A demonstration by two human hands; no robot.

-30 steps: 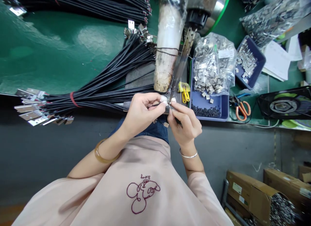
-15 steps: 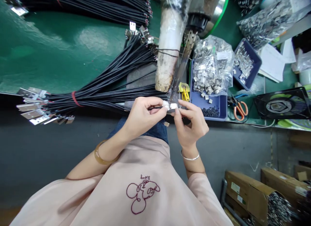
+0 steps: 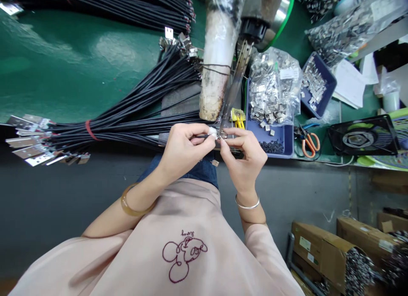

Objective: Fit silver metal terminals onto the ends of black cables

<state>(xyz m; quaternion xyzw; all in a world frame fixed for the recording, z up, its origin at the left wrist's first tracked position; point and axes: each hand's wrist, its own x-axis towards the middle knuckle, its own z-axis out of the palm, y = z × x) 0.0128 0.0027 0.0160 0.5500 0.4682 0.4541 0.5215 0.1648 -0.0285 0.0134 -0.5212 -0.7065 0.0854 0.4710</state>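
My left hand (image 3: pixel 188 151) is closed in a pinch on a black cable (image 3: pixel 201 136) close to its end. White wrapping covers one of its fingertips. Just to the right, my right hand (image 3: pixel 245 158) has thumb and finger closed around a small metal connector (image 3: pixel 222 135) at the cable's end; the fingers partly hide it. Right above the fingertips, a long narrow metal bar (image 3: pixel 236 83) slants down. A bundle of black cables (image 3: pixel 137 125), tied with a red band and tipped with metal plugs, lies to the left of the hands.
A plastic-wrapped tube (image 3: pixel 215 66) with a browned end hangs over the bench. At right are a blue bin (image 3: pixel 288 139) with bagged metal shells and small black parts, a yellow clip-like tool (image 3: pixel 239 119), orange-handled pliers (image 3: pixel 310 145), a second bin (image 3: pixel 330 90) and a black fan (image 3: pixel 363 136).
My right thumb and finger have closed in on the connector, and its bright flat face no longer shows as before. The left hand keeps its pinch on the cable. The whole view has shifted slightly.
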